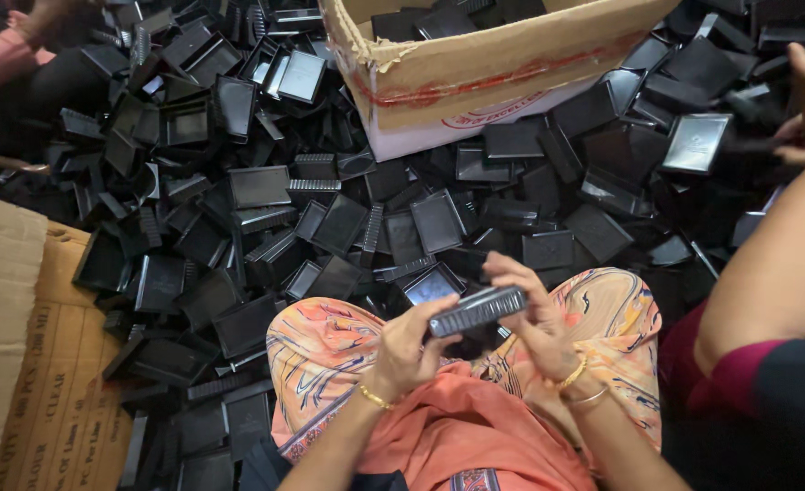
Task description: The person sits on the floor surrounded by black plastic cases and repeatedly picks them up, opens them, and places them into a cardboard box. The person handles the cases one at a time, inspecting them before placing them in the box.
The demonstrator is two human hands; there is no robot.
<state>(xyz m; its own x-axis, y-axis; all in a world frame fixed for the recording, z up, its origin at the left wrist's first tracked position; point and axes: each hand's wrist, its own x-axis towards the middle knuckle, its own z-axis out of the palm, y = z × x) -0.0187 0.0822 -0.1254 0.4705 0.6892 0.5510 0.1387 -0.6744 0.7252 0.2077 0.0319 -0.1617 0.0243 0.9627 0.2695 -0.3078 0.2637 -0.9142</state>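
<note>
A left hand (409, 347) and a right hand (534, 314) clamp their fingers on a ribbed black plastic case (477, 310), held above the lap, near a cardboard box (475, 77) amid heaped black trays (257, 186).

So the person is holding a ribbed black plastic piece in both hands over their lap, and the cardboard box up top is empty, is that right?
Not quite. The head view shows the cardboard box has black pieces inside it. The rest holds: the left hand and right hand hold the ribbed black piece over the lap.
</note>
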